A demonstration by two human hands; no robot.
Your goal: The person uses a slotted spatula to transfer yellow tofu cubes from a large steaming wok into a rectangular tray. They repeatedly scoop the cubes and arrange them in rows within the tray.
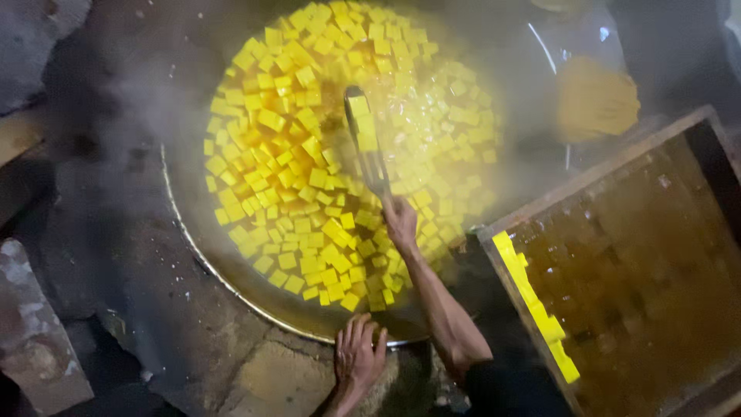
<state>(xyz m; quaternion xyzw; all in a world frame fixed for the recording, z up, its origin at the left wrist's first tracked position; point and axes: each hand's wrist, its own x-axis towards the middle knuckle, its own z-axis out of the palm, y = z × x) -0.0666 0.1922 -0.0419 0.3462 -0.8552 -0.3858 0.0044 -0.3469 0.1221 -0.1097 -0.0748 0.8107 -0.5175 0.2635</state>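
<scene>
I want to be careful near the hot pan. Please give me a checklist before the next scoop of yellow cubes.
1. Right hand grips skimmer handle: ok.
2. Skimmer head carries cubes: ok, a few lie on it.
3. Left hand braced on pan rim, outside the liquid: ok.
4. Wooden tray has free room: ok, only one row of yellow cubes along its edge.
5. Steam blocks view: not ok at the left.
6. Liquid depth: cannot tell.

A small food-making workshop, cooking in bulk over a rough stone hearth.

Steam is rising off a huge metal pan (231,282) brimming with yellow cubes (309,147), and a wet wooden tray (617,262) is sitting beside it holding a row of more cubes (536,309).
</scene>
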